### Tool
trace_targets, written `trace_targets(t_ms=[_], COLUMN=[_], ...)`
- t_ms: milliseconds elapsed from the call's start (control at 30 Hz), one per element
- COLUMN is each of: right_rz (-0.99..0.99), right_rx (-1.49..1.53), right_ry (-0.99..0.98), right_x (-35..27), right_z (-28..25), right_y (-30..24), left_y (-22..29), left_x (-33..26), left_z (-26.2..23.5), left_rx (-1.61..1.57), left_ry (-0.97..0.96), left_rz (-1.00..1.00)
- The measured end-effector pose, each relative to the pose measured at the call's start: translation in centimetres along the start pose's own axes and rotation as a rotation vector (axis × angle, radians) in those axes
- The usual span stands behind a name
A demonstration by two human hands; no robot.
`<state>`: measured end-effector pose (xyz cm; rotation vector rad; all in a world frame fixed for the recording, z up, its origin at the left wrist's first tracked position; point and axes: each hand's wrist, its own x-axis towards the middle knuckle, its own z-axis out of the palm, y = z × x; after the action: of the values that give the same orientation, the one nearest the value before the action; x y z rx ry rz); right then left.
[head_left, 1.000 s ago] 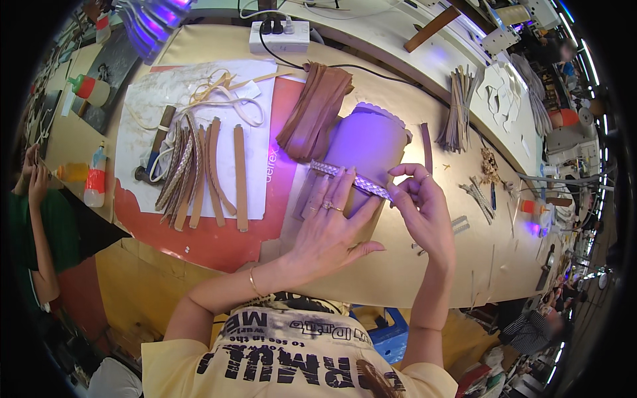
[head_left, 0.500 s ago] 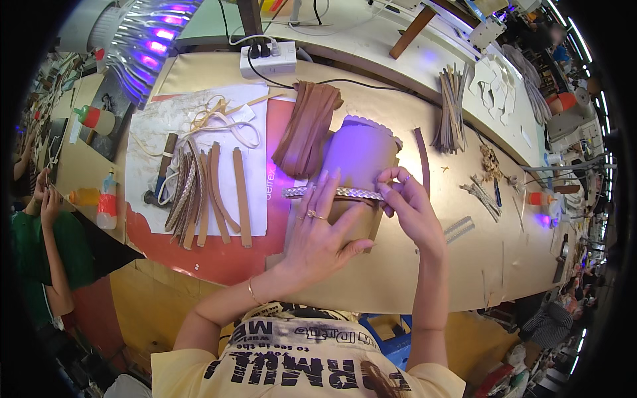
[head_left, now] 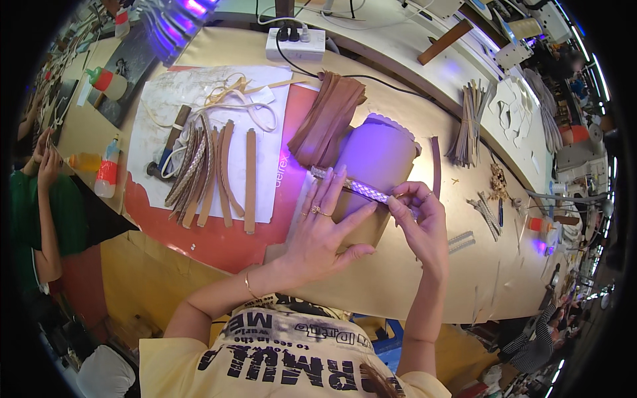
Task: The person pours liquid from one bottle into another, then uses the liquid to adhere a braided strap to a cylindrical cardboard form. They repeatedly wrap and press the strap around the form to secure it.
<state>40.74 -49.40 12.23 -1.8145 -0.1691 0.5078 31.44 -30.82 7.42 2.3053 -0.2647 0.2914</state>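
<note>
A braided leather strap [head_left: 361, 188], woven with a light, shiny pattern, lies slantwise across a tan rounded block [head_left: 375, 156] with a scalloped far edge. My left hand [head_left: 325, 232] has its fingers stretched out, with the fingertips resting on the strap's left part. At the strap's right end, my right hand [head_left: 424, 229] pinches it between thumb and fingers. Purple light falls on the block and the braid. Just beyond my left fingertips lies a thick bundle of brown leather strips [head_left: 328, 119].
On a white sheet [head_left: 156, 113] at left lie a hammer [head_left: 174, 142], braided straps [head_left: 192, 169] and flat strips [head_left: 251, 182]. A power strip [head_left: 295, 45] stands at the back. More strips [head_left: 469, 126] lie right. A lamp [head_left: 176, 26] overhangs the far left; another person's hands [head_left: 48, 159] work there.
The strap has gone from nearly level to slanting, its right end lower. Both hands have shifted with it, keeping their contact. The whole view has also moved slightly.
</note>
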Motion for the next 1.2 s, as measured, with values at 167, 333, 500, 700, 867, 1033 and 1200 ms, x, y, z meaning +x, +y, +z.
trace_targets(t_ms=[167,333,500,700,867,1033,1200], right_rz=[0.005,0.083,0.113,0.25,0.249,0.175,0.107], right_rx=[0.014,0.111,0.327,0.805,0.801,0.676,0.421], right_ry=[0.039,0.074,0.24,0.401,0.435,0.442,0.531], right_x=[0.4,0.3,-0.8,-2.3,-3.2,-3.2,-3.1], right_z=[0.4,0.6,0.2,2.6,3.6,3.4,3.6], right_y=[0.0,-0.2,0.2,2.9,3.3,2.9,2.7], left_y=[-0.5,-0.1,1.9,2.2,0.7,-0.4,-0.9], left_x=[0.0,0.0,-0.5,0.6,0.5,1.2,2.7], left_z=[0.7,0.7,0.6,1.7,0.4,-0.4,-0.8], left_rx=[-0.245,-0.126,0.049,-0.012,-0.038,-0.035,-0.022], left_ry=[-0.026,0.007,0.071,0.09,0.184,0.155,0.042], left_rz=[-0.084,-0.053,0.027,-0.028,-0.034,-0.039,0.052])
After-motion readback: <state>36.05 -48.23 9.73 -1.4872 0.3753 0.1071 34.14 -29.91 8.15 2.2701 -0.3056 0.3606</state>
